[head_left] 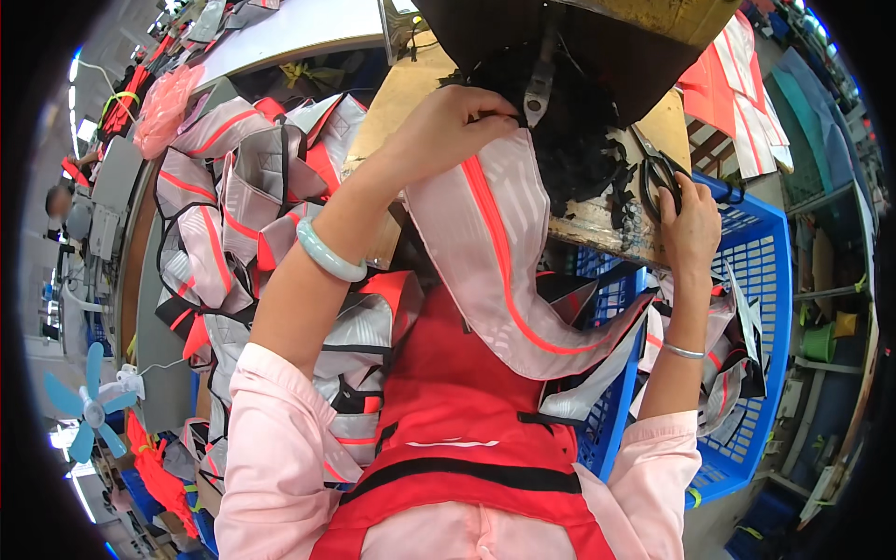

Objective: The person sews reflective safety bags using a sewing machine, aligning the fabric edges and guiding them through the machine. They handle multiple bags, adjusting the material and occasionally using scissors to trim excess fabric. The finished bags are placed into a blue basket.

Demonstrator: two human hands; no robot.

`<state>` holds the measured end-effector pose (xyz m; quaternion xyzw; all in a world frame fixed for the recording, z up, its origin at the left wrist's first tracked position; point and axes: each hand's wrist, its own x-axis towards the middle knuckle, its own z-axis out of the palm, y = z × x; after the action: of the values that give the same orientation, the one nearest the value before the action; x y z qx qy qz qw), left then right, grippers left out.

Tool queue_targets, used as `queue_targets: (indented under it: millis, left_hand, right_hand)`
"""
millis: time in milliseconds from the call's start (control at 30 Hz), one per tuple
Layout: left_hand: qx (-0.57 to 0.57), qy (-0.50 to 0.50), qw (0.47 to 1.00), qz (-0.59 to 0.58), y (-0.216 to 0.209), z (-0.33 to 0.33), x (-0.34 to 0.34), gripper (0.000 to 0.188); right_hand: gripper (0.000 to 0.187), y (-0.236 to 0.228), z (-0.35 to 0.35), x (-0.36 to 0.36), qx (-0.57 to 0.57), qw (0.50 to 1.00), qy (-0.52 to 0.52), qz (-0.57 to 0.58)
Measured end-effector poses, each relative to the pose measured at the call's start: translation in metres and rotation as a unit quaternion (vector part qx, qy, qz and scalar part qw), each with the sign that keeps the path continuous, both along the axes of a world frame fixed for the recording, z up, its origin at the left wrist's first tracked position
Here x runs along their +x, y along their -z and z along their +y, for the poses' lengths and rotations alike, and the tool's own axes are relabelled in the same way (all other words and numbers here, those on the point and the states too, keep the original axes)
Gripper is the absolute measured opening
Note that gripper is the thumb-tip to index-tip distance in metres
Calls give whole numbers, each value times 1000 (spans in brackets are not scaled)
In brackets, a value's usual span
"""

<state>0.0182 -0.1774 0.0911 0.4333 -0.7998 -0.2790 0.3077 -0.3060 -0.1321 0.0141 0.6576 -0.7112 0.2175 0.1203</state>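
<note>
A long pale grey fabric strip with a bright red-orange stripe [496, 224] hangs from the work surface and curves down across my lap to the right. My left hand [448, 131] pinches its upper end, right beside a metal arm [539, 93] with a small hole at its tip. At the right edge of the worn wooden board [597, 233], my right hand [691, 224] has its fingers closed around the black handles of a pair of scissors [656, 177]. The scissor blades point away from me. Dark scraps [583, 140] are heaped between my hands.
A dark machine housing [495, 37] overhangs the board. Grey and red sewn pieces [233, 187] pile up on the left. A blue plastic basket [779, 280] with more pieces stands at the right. Farther left are a pink bag [166, 112] and a blue fan [91, 409].
</note>
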Motion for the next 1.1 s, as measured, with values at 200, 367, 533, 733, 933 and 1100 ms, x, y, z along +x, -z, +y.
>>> queue_targets:
  millis: [200,367,533,733,933,1100]
  left_hand:
    - [-15,-22,999,32,7,4,7,27]
    - [23,31,999,32,-6,45,19,19]
    - [-48,143,986,71,-8,115,26,15]
    - [-83,135,987,-40,4,217,33,17]
    - [-62,51,995,60,44,286,42,20]
    - [66,28,955,289,39,293,32,35]
  right_hand:
    - [34,3,0,-5,-12,1000,-8,-25]
    - [36,-17,34,27,-57,973,-109,-198]
    - [46,-1,89,100,77,844,-430,-311]
    - [46,33,170,126,246,823,-435,-272]
    - [41,57,233,126,195,849,-394,-294]
    - [38,42,240,89,168,824,-397,-367]
